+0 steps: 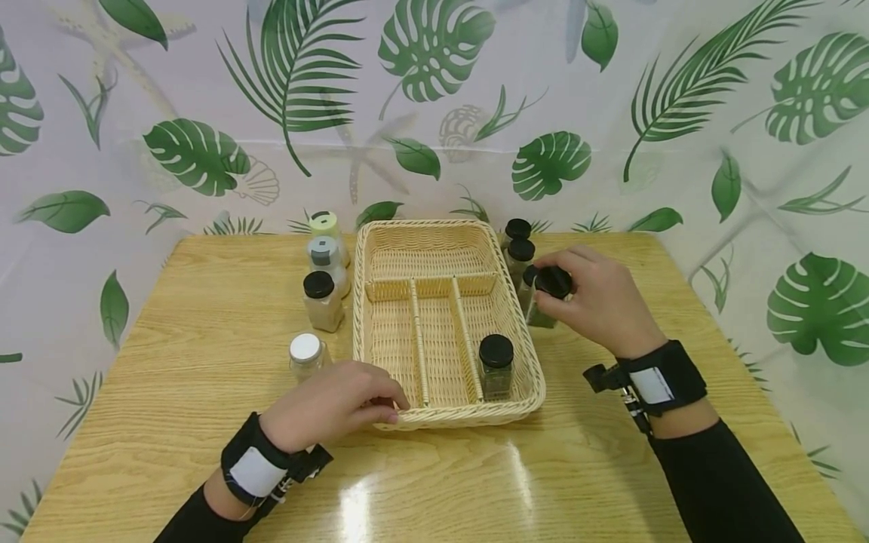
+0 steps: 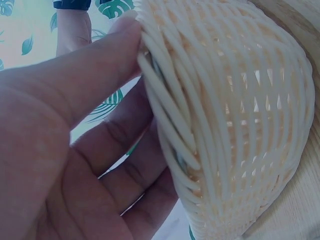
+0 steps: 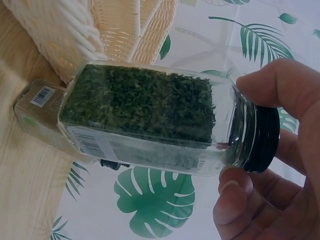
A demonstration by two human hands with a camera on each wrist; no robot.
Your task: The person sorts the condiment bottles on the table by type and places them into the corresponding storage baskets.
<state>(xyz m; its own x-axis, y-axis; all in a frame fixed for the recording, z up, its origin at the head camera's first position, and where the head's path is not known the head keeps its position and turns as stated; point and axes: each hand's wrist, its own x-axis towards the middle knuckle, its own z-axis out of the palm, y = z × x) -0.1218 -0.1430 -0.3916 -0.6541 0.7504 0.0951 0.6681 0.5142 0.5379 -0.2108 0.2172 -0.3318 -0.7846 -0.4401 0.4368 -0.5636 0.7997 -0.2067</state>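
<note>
A pale wicker basket (image 1: pixel 448 416) with several compartments sits in the middle of the table. My left hand (image 1: pixel 342 403) pinches its near rim toward the left corner; in the left wrist view the woven wall (image 2: pixel 240 110) shows beside the thumb and fingers. My right hand (image 1: pixel 600 302), to the right of the basket, grips a glass spice jar (image 3: pixel 140 110) of dried green herbs around its neck and black lid. Whether that jar touches the table cannot be told. Another black-lidded jar (image 1: pixel 496 369) stands in the basket's near right compartment.
More black-lidded jars (image 1: pixel 520 250) line the basket's right side, close to my right hand. Left of it stand a white-lidded jar (image 1: pixel 305 351), a black-lidded jar (image 1: pixel 322 302), a grey-topped jar (image 1: pixel 327 260) and a yellow-green-lidded one (image 1: pixel 324 223). A leaf-print cloth (image 1: pixel 434 173) hangs behind the table.
</note>
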